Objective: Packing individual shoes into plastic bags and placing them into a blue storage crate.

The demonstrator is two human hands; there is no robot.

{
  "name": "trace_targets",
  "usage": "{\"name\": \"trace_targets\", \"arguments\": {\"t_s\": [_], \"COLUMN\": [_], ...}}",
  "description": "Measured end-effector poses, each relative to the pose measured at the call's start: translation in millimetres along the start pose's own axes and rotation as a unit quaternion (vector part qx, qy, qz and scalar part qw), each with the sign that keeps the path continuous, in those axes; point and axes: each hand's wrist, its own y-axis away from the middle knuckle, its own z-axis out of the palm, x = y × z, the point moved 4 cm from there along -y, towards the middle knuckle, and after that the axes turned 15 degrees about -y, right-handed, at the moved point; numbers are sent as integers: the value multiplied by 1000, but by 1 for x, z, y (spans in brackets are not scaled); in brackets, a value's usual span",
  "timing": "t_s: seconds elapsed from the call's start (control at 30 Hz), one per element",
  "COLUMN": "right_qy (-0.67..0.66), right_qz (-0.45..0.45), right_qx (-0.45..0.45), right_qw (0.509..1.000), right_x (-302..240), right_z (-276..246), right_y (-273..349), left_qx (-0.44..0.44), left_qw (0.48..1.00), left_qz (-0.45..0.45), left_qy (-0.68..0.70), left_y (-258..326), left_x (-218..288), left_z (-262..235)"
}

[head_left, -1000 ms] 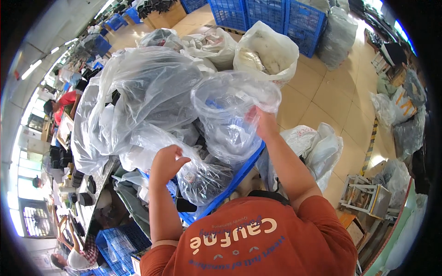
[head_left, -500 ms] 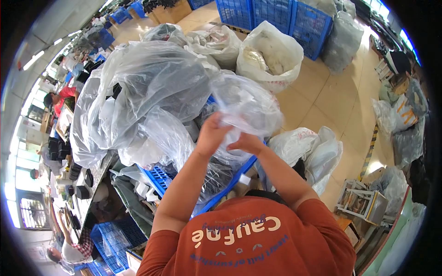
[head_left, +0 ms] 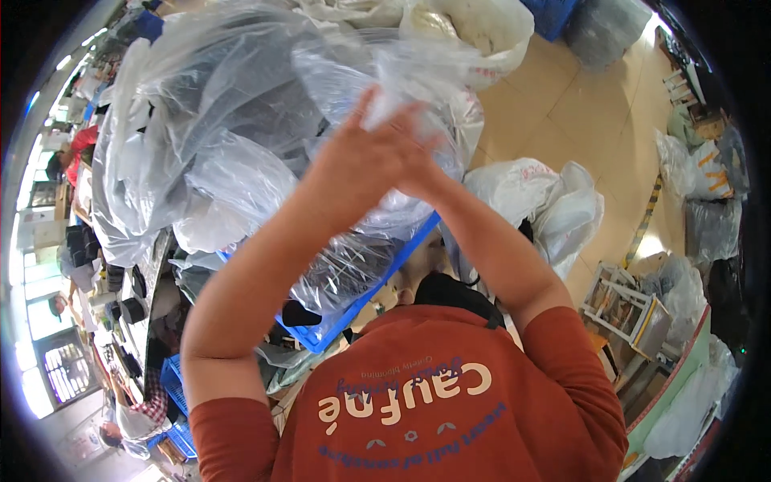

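Note:
A clear plastic bag (head_left: pixel 418 72) bunches up at my hands above the blue crate (head_left: pixel 414 245). My left hand (head_left: pixel 353 157) is at the gathered plastic, one finger pointing up and the others bent around it, all smeared by motion. Crossing close against it, my right hand (head_left: pixel 418 165) is partly covered by the left, so its fingers cannot be made out. Below my wrists, a clear bag with dark contents (head_left: pixel 349 269) lies in the crate.
Large translucent bags (head_left: pixel 233 88) pile up on the left and far side. A white sack (head_left: pixel 514 40) stands far right, with more white bags (head_left: pixel 534 201) on the tiled floor (head_left: pixel 574 112). A metal-framed stool (head_left: pixel 622 309) is at right. Other people work along the left.
My hands have come together and crossed, drawing the plastic up into a bunch. The view has shifted forward and down, so the crate and bags sit differently in it.

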Motion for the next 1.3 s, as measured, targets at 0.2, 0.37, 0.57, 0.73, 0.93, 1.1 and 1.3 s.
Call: {"name": "trace_targets", "arguments": {"t_s": [0.2,0.37,0.57,0.73,0.93,1.1,1.3], "right_qy": [143,246,-127,-51,154,325,433], "right_qz": [195,-27,66,129,-149,-52,-131], "right_qx": [-164,-25,-29,-40,-56,-48,-23], "right_qw": [957,968,989,989,975,943,891], "right_x": [-13,-13,-60,-87,-107,-88,-79], "right_z": [-5,-9,1,23,-9,10,11], "right_y": [12,15,-2,-16,-42,-30,-19], "left_qx": [-423,-94,-105,23,-324,-44,-252], "left_qw": [893,994,985,952,894,992,937], "left_qz": [-123,14,-73,-31,-114,6,-187], "left_qy": [-94,-55,-112,-304,-289,-120,154], "left_y": [31,33,45,21,33,71,103], "left_x": [-45,-37,-71,-64,-75,-96,-90], "left_z": [29,-6,-31,-98,-117,-116,-71]}}
